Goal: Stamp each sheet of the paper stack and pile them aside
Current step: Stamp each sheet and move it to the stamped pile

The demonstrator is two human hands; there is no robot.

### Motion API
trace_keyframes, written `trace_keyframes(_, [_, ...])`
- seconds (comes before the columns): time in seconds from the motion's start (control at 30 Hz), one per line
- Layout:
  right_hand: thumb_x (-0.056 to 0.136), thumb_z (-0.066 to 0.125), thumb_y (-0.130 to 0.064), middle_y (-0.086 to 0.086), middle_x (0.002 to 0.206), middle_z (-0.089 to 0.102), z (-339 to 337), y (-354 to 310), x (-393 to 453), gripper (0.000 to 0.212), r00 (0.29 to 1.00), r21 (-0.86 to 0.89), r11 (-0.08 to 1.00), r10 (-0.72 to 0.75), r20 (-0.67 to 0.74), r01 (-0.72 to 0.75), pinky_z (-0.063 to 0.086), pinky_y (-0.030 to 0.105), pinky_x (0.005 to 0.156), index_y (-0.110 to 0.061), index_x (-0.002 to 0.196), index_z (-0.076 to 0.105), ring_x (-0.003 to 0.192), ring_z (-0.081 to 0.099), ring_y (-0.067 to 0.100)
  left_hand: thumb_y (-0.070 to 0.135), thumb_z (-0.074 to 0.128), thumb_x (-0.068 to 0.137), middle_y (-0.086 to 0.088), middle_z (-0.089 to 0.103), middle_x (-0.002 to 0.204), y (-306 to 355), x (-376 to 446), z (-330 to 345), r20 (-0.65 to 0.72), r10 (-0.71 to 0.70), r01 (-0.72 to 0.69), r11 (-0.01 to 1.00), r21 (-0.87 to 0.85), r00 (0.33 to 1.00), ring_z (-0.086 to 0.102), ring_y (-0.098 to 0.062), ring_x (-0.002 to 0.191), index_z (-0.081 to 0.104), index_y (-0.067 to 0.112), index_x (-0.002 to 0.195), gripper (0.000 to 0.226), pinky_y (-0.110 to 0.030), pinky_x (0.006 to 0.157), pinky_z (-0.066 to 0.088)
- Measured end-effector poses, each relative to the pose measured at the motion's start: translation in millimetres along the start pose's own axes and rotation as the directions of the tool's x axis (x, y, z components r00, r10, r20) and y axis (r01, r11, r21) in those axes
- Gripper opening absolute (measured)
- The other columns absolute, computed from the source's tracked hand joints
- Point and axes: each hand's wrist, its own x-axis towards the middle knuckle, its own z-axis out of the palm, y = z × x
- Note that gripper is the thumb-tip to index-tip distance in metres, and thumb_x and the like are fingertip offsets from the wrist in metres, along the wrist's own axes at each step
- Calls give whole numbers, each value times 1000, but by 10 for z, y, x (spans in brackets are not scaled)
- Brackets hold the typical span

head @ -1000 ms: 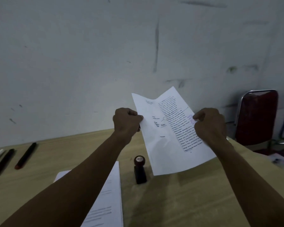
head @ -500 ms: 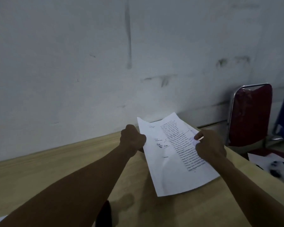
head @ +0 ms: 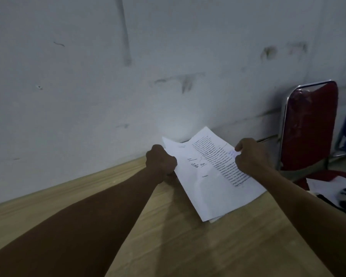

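A printed sheet of paper [head: 210, 176] with text, handwriting and a faint blue stamp mark lies low over the far right part of the wooden table [head: 188, 246]. My left hand [head: 161, 159] grips its left edge and my right hand [head: 252, 156] pinches its right edge near the stamp mark. The corner of another sheet [head: 215, 219] peeks out from under its near end, so it rests on a small pile. The stamp and the paper stack are out of view.
A grey wall [head: 108, 76] runs along the table's far edge. Past the table's right side stands a red chair [head: 310, 126] with a metal frame. Papers and dark items [head: 340, 194] lie beside the chair, low at the right.
Both hands have carried the sheet forward, to the right and down, from mid-air onto the pile at the far right. The view has turned right, so the stamp, stack and pens have left the frame.
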Motion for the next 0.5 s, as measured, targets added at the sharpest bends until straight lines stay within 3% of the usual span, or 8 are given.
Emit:
trace_keyframes(0.23, [90, 67, -17, 15, 107, 65, 123, 33, 108, 19, 1000, -51, 999, -20, -3, 20, 54, 39, 82, -6, 104, 61, 93, 62, 31, 12, 66, 75, -19, 62, 105, -48, 57, 67, 21, 11, -12, 999, 49, 1000, 65, -36, 94, 56, 0, 96, 25, -37, 72, 55])
trace_keyframes(0.37, [89, 67, -14, 12, 107, 66, 163, 32, 104, 22, 1000, -97, 995, -3, -28, 1, 55, 41, 83, -7, 109, 62, 94, 61, 28, 12, 62, 78, -25, 61, 112, 7, 4, 89, 51, -53, 50, 998, 49, 997, 65, -41, 100, 55, -1, 95, 22, -43, 80, 56])
trace_keyframes(0.5, [89, 63, -9, 11, 110, 66, 193, 36, 82, 26, 999, -100, 995, 26, -20, -28, 54, 40, 85, -8, 114, 60, 96, 61, 27, 7, 60, 78, -26, 59, 110, 131, -59, 100, 81, -95, 99, 994, -36, 992, 66, -41, 93, 51, 0, 86, 14, -50, 76, 59])
